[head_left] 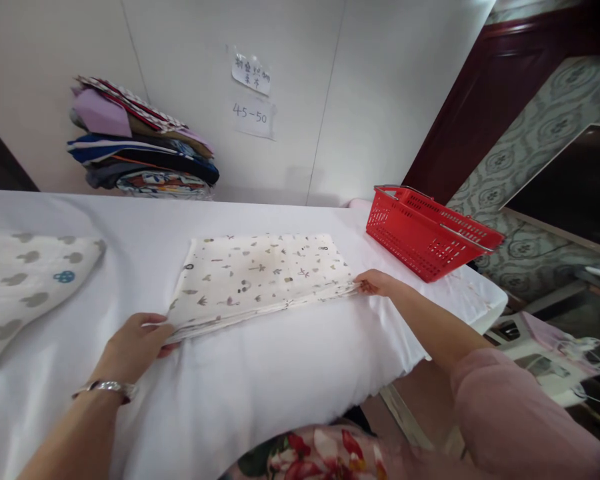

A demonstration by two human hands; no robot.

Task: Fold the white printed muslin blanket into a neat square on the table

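A folded cream cloth (260, 277) with small printed shapes lies flat on the white-covered table (260, 373). My left hand (133, 347), with a silver bracelet at the wrist, grips the cloth's near left corner, fingers curled around the edge. At the near right corner, my right hand (375, 282) pinches the cloth's edge. Both hands hold the same near edge, one at each end.
A red plastic basket (427, 233) stands on the table's right end. A stack of folded fabrics (140, 143) sits against the back wall. A white cloth with grey shapes (25, 280) lies at the left. Two paper notes (253, 93) hang on the wall.
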